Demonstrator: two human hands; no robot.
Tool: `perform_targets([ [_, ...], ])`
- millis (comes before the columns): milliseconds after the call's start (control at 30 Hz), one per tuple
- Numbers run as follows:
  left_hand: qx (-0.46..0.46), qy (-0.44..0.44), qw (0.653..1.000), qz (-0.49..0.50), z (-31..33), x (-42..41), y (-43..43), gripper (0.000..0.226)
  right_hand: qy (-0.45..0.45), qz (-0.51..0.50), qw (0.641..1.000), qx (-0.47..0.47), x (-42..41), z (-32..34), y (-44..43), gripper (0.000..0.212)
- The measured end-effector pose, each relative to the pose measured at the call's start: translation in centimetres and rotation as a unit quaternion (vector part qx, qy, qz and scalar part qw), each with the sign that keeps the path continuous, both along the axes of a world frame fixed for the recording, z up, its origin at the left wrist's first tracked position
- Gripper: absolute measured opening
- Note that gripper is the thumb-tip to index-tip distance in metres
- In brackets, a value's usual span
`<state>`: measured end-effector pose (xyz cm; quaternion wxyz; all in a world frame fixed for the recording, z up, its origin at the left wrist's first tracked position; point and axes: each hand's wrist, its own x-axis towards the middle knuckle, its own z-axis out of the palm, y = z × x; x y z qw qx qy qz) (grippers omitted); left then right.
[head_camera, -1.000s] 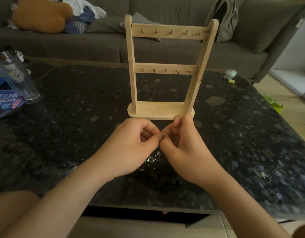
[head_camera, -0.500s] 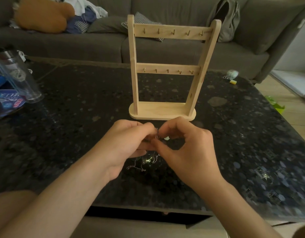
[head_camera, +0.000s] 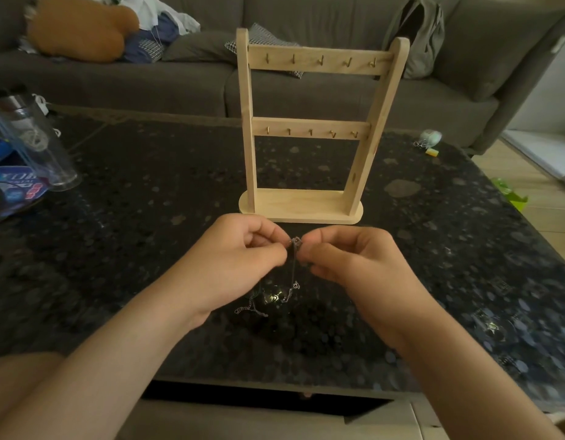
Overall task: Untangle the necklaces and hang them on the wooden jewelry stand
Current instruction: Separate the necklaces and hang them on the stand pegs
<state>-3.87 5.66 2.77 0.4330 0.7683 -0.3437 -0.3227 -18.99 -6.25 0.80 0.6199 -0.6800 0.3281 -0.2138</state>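
I see the stand (head_camera: 302, 206) upright mid-bench (head_camera: 147, 217), sofa (head_camera: 179, 87) behind. Left hand (head_camera: 240, 258) and right hand (head_camera: 354, 262) meet before its base, pinching the necklaces (head_camera: 296, 241) between them, ends probably on the bench. Tumbler (head_camera: 30, 144) far left.

a dark speckled worktop (head_camera: 147, 217) carries a clear plastic cup (head_camera: 33, 144) at its left edge, just beside a blue packet (head_camera: 17, 192). near its far right corner lie a pale green trinket (head_camera: 431, 138) and a yellow bit (head_camera: 431, 151). behind stands a grey sofa (head_camera: 306, 100) with an orange cushion (head_camera: 81, 30), heaped clothes (head_camera: 160, 30) and a grey backpack (head_camera: 424, 36).
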Motion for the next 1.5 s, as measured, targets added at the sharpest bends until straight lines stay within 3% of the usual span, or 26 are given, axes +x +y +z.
perform_targets([
  [333, -0.090, -0.001, 0.995, -0.030, 0.0, 0.3, 0.2, 0.005, -0.033, -0.013, 0.996, 0.083, -0.1, 0.4, -0.3, 0.009],
  [567, -0.116, -0.138, 0.981, -0.069, -0.8, 0.1, -0.2, 0.009, -0.017, -0.027, 0.999, 0.030, -0.1, 0.8, 0.0, 0.013],
  [733, -0.152, -0.171, 0.972, -0.060, -1.2, 0.1, -0.2, 0.012, -0.003, -0.045, 0.999, 0.007, 0.3, 0.9, 0.0, 0.019],
  [1033, -0.125, -0.030, 0.989, -0.073, 0.0, 0.2, 0.2, 0.029, 0.003, -0.053, 0.999, -0.007, 0.5, 1.0, 0.0, 0.019],
  [1233, -0.115, 0.083, 0.987, -0.075, 0.5, 0.1, 0.3, 0.012, -0.003, -0.034, 0.999, -0.012, 0.2, 1.2, -0.1, 0.020],
  [1500, -0.118, 0.104, 0.984, -0.084, 0.2, 0.3, 0.1, 0.011, -0.030, -0.007, 0.999, 0.025, 0.1, 1.3, -0.1, 0.019],
])
